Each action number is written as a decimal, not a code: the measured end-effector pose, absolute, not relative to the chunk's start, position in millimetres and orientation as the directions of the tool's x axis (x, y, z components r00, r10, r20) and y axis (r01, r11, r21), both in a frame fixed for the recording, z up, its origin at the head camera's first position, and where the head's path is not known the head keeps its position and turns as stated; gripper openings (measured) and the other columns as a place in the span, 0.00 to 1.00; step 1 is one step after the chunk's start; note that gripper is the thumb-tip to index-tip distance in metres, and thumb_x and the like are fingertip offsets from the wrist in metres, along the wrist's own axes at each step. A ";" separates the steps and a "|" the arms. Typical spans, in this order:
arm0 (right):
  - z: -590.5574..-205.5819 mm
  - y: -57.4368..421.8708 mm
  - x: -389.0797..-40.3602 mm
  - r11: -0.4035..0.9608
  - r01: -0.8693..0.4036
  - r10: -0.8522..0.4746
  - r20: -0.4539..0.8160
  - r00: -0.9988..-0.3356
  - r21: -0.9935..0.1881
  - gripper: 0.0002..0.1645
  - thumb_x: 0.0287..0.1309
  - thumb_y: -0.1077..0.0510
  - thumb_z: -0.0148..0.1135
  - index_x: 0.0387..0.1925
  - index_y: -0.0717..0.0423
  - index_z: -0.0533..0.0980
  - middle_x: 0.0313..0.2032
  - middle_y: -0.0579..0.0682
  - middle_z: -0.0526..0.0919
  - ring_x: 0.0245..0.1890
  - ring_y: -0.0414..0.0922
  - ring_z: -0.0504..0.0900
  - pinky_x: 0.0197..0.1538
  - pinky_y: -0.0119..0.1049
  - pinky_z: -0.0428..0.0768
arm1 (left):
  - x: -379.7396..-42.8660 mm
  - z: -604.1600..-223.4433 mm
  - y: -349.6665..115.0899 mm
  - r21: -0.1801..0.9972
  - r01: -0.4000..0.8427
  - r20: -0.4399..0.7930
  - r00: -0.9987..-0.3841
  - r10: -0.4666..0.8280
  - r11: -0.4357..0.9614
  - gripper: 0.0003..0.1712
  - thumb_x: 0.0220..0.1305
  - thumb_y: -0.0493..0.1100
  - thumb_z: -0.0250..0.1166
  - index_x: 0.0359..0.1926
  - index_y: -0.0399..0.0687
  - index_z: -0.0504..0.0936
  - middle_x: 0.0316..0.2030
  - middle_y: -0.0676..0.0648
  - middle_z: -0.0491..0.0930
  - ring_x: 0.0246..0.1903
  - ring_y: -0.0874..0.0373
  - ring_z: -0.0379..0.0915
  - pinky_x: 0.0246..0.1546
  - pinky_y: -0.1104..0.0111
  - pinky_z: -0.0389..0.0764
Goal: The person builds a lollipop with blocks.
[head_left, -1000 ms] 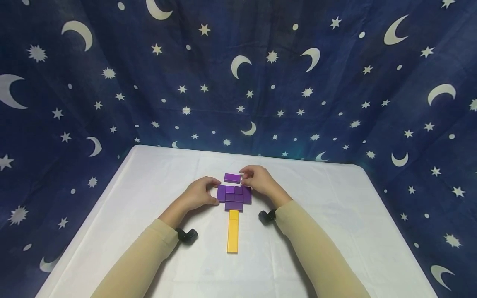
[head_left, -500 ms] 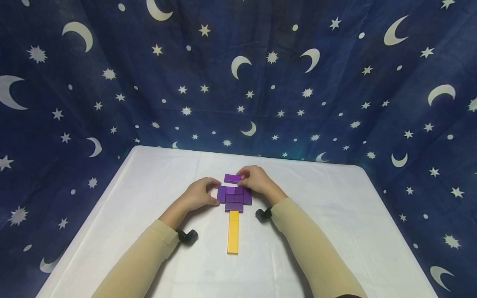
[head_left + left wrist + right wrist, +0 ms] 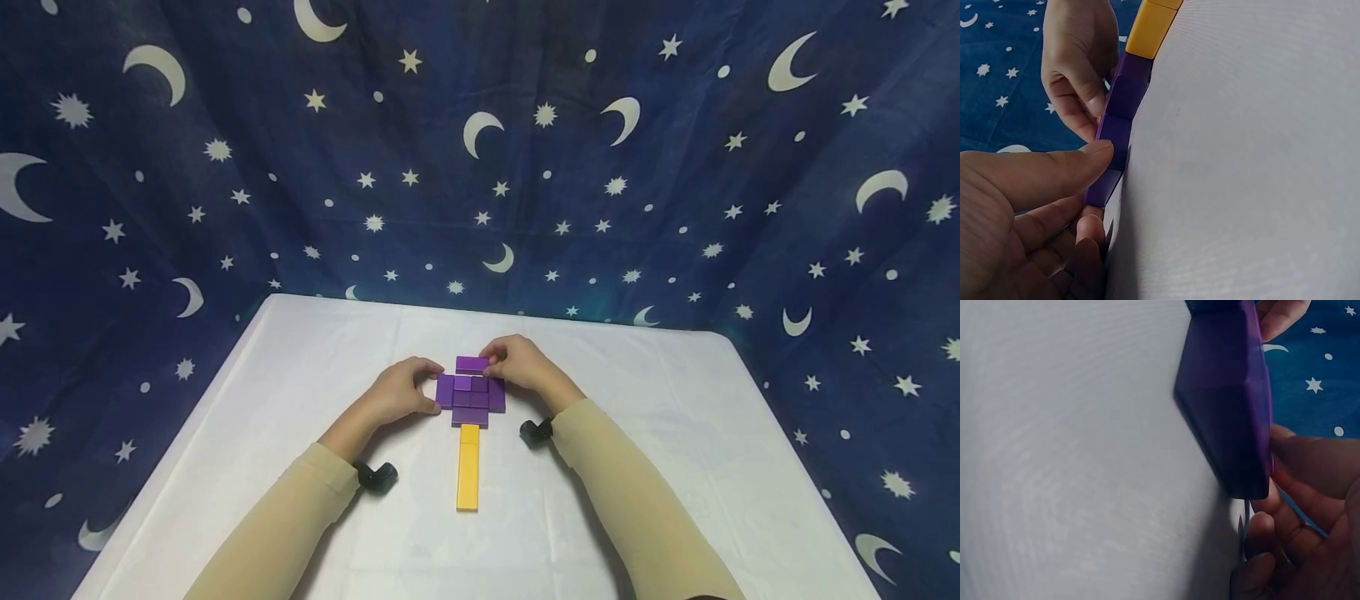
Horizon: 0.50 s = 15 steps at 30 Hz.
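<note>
Flat purple blocks (image 3: 470,400) lie joined edge to edge on the table. My left hand (image 3: 395,392) holds the upright purple block (image 3: 444,392) on the group's left side, thumb at the near corner and fingers at the far one. Just beyond the group is a separate purple block (image 3: 470,365), its right end pinched between the thumb and finger of my right hand (image 3: 522,367). A narrow gap shows between that block and the group. In the left wrist view my thumb (image 3: 1094,159) presses against a purple side face.
A yellow strip of blocks (image 3: 468,475) runs from the purple group toward me. The white-covered table (image 3: 637,467) ends at a dark blue curtain (image 3: 375,150) with moons and stars. Each wrist wears a small black camera (image 3: 377,477).
My right hand has closed on the right end of the loose purple block. That block has shifted slightly right and nearer the group. My left hand has stayed in place.
</note>
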State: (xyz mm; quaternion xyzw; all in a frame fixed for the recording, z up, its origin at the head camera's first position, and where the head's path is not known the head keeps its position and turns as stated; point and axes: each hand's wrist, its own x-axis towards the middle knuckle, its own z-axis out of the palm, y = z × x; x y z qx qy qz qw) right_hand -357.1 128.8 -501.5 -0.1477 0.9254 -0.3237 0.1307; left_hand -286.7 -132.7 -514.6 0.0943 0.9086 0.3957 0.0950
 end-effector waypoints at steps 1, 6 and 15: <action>-501.9 129.0 -356.9 0.744 -0.190 -0.360 -0.146 -0.921 -0.640 0.13 0.65 0.57 0.74 0.50 0.51 0.89 0.36 0.46 0.86 0.39 0.44 0.80 0.51 0.41 0.79 | -286.6 -514.8 -132.8 0.737 0.097 -0.098 -0.964 0.247 0.669 0.40 0.48 0.43 0.85 0.65 0.52 0.84 0.63 0.46 0.85 0.65 0.44 0.78 0.72 0.42 0.74; -503.7 129.0 -355.1 0.742 -0.198 -0.361 -0.132 -0.923 -0.641 0.09 0.69 0.56 0.69 0.48 0.50 0.89 0.36 0.46 0.86 0.41 0.45 0.80 0.51 0.41 0.79 | -285.1 -514.7 -132.0 0.742 0.092 -0.100 -0.965 0.244 0.665 0.40 0.48 0.43 0.85 0.65 0.52 0.84 0.63 0.45 0.84 0.66 0.44 0.77 0.72 0.42 0.73; -508.5 131.2 -351.6 0.740 -0.194 -0.350 -0.122 -0.929 -0.644 0.08 0.68 0.57 0.71 0.46 0.48 0.90 0.36 0.46 0.86 0.41 0.45 0.80 0.51 0.41 0.78 | -284.6 -515.9 -130.8 0.745 0.099 -0.090 -0.965 0.246 0.660 0.40 0.48 0.43 0.85 0.65 0.52 0.84 0.63 0.45 0.84 0.66 0.44 0.78 0.72 0.42 0.73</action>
